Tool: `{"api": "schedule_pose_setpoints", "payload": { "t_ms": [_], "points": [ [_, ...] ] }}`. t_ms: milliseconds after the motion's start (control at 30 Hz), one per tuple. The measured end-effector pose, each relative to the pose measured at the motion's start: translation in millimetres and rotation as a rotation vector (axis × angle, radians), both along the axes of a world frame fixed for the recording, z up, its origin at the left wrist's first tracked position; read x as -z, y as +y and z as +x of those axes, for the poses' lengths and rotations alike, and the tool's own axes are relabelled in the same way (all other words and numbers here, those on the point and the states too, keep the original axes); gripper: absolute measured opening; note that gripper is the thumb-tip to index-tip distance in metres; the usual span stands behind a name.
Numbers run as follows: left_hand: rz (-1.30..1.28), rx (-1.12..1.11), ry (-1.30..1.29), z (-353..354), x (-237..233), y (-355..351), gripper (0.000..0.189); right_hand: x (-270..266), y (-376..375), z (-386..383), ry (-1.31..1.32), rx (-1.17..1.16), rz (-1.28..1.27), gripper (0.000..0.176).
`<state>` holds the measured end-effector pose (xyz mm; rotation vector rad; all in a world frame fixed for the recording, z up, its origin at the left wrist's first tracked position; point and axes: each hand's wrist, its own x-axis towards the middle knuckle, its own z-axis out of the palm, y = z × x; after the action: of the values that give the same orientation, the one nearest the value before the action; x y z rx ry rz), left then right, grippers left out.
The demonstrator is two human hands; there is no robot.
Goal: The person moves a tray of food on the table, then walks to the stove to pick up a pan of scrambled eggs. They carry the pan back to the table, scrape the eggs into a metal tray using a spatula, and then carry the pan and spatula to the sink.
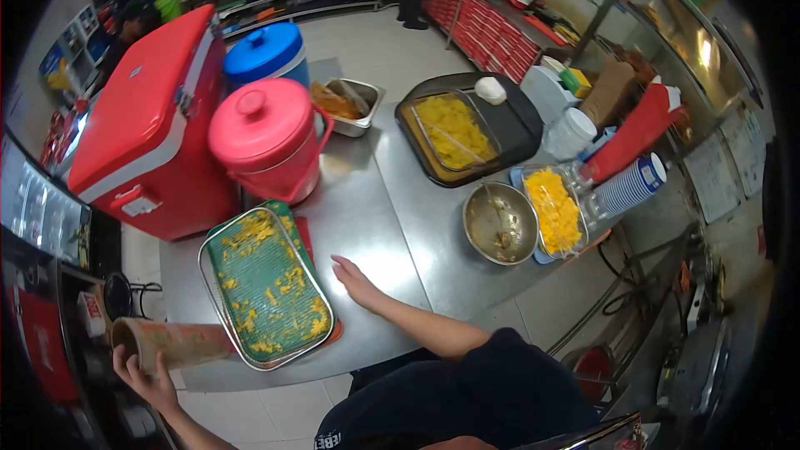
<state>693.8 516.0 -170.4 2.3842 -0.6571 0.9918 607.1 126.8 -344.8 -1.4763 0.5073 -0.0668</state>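
Observation:
My left hand (147, 382) is closed around the end of a tan cylindrical tub (187, 343) with reddish print, held on its side at the table's left edge. Its other end meets the lower left side of a metal-rimmed tray (329, 304). The tray has a green textured lining scattered with yellow food pieces. Over the steel table, right of the tray, my right hand (357, 282) is empty, with its fingers stretched out. Something red and flat (303, 233) shows partly from under the tray.
Behind the tray stand a pink lidded bucket (271, 133), a red cooler (137, 133) and a blue drum (265, 54). To the right are a metal bowl (500, 223), a container of yellow food (553, 210), a black tray (521, 121) and stacked cups (629, 187).

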Motion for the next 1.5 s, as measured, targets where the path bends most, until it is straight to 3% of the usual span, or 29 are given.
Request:
{"api": "schedule_pose_setpoints", "payload": {
  "t_ms": [33,67,100,133,200,233,267,300,367,400,433,467,500,533,633,733,800,833,867,1000,1100,1133,1200,1267,1300,1333,1400,1467,1500],
  "points": [
    [-0.028,0.017,-0.018,-2,3,0,0.026,-9,-21,-29,-0.042,-0.09,-0.119,0.044],
    [-0.055,0.031,-0.034,-3,3,1,0.026,-11,-42,-59,-0.12,0.03,-0.153,0.036],
    [0.01,-0.019,-0.083,-5,5,1,0.028,-13,-79,-89,-0.167,0.108,-0.537,0.035],
    [0.008,-0.057,-0.07,-8,6,-1,0.03,-60,-107,-119,-0.036,0.279,-0.709,0.035],
    [-0.025,-0.104,-0.089,-15,-1,-15,0.033,-60,-200,-175,0.099,0.605,-0.952,0.029],
    [0.051,-0.18,-0.244,-24,-10,-26,0.033,-65,-237,-198,0.103,0.72,-1.179,0.029],
    [0.124,-0.255,-0.403,-34,-19,-43,0.034,-68,-275,-218,0.163,0.625,-1.274,0.03],
    [0.061,-0.131,-0.6,-40,-25,-65,0.037,-66,-309,-231,0.22,0.524,-1.368,0.03],
    [-0.153,0.139,-0.607,-79,-29,-155,0.04,-49,-363,-231,0.202,0.417,-1.232,0.031],
    [-0.346,0.322,-0.493,-89,5,-191,0.041,-38,-390,-225,0.192,0.312,-1.098,0.033],
    [-0.548,0.272,-0.077,-117,45,-243,0.038,-24,-419,-215,0.213,0.2,-0.818,0.034],
    [-0.626,0.611,0.222,-134,49,-306,0.039,-23,-434,-209,0.203,0.189,-0.824,0.034],
    [-0.755,0.778,0.597,-145,87,-351,0.047,-22,-443,-199,0.263,0.035,-0.92,0.032],
    [-0.907,0.779,1.058,-169,95,-395,0.057,-26,-446,-188,0.325,-0.113,-1.013,0.03],
    [-1.348,0.739,1.739,-204,157,-459,0.067,-36,-437,-182,0.309,-0.21,-0.731,0.025],
    [-1.371,0.57,1.633,-212,168,-471,0.065,-36,-405,-198,0.368,-0.189,-0.266,0.032],
    [-1.251,0.527,1.552,-204,162,-459,0.065,-6,-387,-219,0.176,-0.224,-0.346,0.032],
    [-1.207,0.546,1.539,-198,156,-451,0.066,-4,-372,-229,0.135,-0.185,-0.13,0.036],
    [-1.155,0.581,1.537,-194,146,-448,0.067,-24,-352,-244,0.16,-0.102,0.094,0.037],
    [-1.154,0.724,1.539,-182,85,-470,0.065,-25,-310,-318,-0.227,0.117,0.317,0.032],
    [-1.099,1.301,1.686,-206,41,-513,0.082,-39,-273,-387,-0.364,0.394,0.418,0.033],
    [-0.872,1.802,1.641,-209,45,-532,0.07,-48,-263,-415,-0.512,0.559,0.415,0.035],
    [-0.823,1.662,1.771,-254,31,-564,0.074,-73,-239,-479,-0.659,0.848,0.38,0.038],
    [-0.717,1.658,1.698,-302,24,-596,0.078,-75,-229,-548,-0.761,1.085,0.349,0.038],
    [-0.752,1.805,1.733,-319,33,-608,0.064,-82,-225,-585,-0.729,1.241,0.227,0.036],
    [-0.707,1.708,1.757,-362,34,-626,0.072,-70,-223,-665,-0.756,1.493,0.082,0.032],
    [-0.636,1.499,1.782,-403,35,-644,0.065,-73,-212,-743,-0.686,1.715,-0.192,0.031],
    [-0.652,1.452,1.789,-427,50,-663,0.059,-26,-214,-830,-0.545,2.016,-0.447,0.028],
    [-0.661,1.531,1.735,-434,64,-671,0.058,-49,-217,-843,-0.386,2.146,-0.42,0.033]
  ]
}}
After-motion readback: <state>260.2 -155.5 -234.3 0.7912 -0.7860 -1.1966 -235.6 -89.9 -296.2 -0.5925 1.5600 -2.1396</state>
